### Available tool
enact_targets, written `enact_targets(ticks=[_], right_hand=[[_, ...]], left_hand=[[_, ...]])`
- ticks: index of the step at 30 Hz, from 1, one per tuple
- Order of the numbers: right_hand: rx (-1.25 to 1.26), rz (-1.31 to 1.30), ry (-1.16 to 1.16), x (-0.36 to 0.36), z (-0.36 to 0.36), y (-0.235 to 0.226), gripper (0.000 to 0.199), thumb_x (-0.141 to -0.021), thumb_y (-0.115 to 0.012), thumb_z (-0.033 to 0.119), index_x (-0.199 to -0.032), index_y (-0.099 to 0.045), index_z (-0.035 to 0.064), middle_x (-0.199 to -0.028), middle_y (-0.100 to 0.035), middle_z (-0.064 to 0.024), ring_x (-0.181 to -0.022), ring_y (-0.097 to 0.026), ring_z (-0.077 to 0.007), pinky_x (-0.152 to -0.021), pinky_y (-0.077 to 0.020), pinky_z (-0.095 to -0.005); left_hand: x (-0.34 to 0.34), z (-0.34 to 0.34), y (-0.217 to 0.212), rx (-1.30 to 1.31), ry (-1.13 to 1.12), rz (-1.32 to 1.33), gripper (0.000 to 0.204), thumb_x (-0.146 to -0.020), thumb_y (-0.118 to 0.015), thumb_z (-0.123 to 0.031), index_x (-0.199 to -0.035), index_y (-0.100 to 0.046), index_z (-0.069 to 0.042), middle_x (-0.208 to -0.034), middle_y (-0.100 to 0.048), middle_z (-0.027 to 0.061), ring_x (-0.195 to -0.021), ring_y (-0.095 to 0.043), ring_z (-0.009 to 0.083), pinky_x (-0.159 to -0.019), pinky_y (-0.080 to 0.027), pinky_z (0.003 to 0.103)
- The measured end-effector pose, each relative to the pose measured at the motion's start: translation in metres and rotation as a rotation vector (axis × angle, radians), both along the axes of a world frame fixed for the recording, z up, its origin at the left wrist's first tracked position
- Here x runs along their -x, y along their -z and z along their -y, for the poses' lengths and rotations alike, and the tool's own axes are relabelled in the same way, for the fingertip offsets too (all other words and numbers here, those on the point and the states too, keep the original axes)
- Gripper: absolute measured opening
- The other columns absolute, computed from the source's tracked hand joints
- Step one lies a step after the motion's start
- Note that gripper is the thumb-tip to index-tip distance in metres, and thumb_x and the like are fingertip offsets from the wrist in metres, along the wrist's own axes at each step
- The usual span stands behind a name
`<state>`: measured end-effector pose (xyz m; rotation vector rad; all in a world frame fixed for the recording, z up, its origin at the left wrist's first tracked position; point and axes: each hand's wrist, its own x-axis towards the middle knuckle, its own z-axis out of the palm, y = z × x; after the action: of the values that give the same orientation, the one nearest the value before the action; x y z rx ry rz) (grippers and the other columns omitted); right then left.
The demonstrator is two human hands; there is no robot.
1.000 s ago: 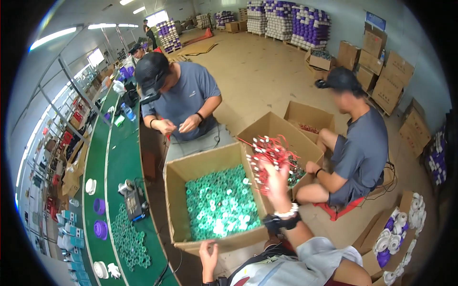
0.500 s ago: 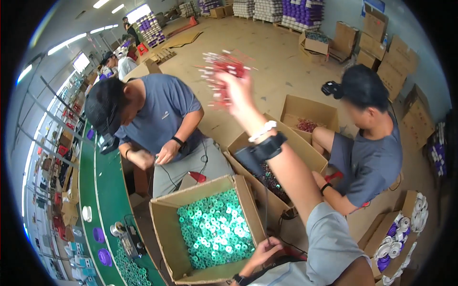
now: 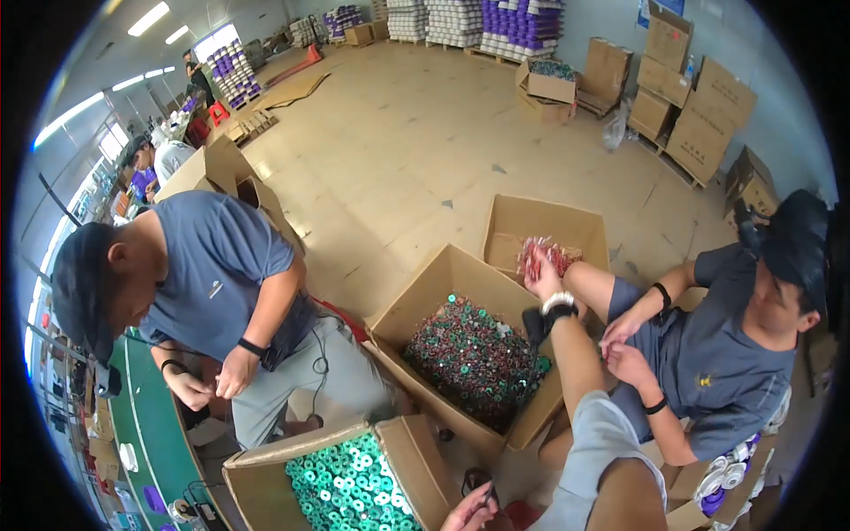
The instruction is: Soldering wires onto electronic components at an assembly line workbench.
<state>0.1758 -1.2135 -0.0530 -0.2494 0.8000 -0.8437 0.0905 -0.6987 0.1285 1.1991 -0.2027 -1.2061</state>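
Observation:
My right hand (image 3: 544,281), at the end of an outstretched arm with a white bracelet and black band, is closed around a bunch of thin red wires (image 3: 534,255) with pale tips. It is over the near side of the far cardboard box (image 3: 549,212), where more red pieces lie. Low in the picture, my left hand (image 3: 469,513) is pinched on a small dark thing I cannot make out, partly cut off by the lower edge. Between the hands stands a larger cardboard box (image 3: 398,310) of mixed red pieces and green rings.
A carton (image 3: 257,478) of shiny green rings (image 3: 350,482) stands at the lower left, beside a green conveyor belt (image 3: 146,398). Co-workers sit to the left (image 3: 212,274) and right (image 3: 708,336), close to my right arm. Stacked cartons (image 3: 708,115) line the far right wall.
My right hand has come down and to the right with the red wires, from raised in the air to the far box. My view has shifted, bringing the mixed box into fuller sight.

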Motion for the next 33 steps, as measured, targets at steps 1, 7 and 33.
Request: enact_targets(ticks=[1, 7, 33], right_hand=[[0.193, -0.029, -0.244, 0.004, 0.024, -0.007, 0.025, -0.077, -0.062, 0.04, -0.082, -0.062, 0.016, -0.071, -0.062, 0.0007, -0.061, -0.058, -0.0154, -0.057, -0.0496, -0.0346], [0.105, -0.154, 0.031, 0.018, 0.057, 0.012, 0.077, -0.067, -0.066, 0.05, -0.13, -0.035, 0.0174, -0.131, -0.038, -0.0047, -0.12, -0.034, -0.0267, -0.089, -0.0287, -0.0567], [1.94, -0.263, -1.508, 0.228, -0.526, -0.138, 0.049, -0.062, -0.07, 0.025, -0.104, -0.053, 0.0075, -0.111, -0.046, -0.015, -0.104, -0.042, -0.0331, -0.088, -0.0337, -0.0445]], left_hand=[[-0.011, 0.023, 0.0, 0.059, 0.023, -0.006, 0.032, -0.088, -0.05, -0.017, -0.118, -0.049, -0.005, -0.087, -0.052, 0.0008, -0.073, -0.044, 0.0063, -0.066, -0.037, 0.019], [-0.047, 0.125, 0.071, 0.255, 0.197, 0.055, 0.041, -0.089, -0.039, -0.002, -0.13, -0.033, -0.003, -0.101, -0.049, 0.0032, -0.081, -0.045, 0.0085, -0.076, -0.039, 0.021], [0.074, -0.398, -0.032, 0.239, 0.171, -0.166, 0.036, -0.091, -0.041, -0.019, -0.114, -0.05, 0.006, -0.123, -0.048, 0.0168, -0.119, -0.041, 0.0248, -0.102, -0.027, 0.035]])
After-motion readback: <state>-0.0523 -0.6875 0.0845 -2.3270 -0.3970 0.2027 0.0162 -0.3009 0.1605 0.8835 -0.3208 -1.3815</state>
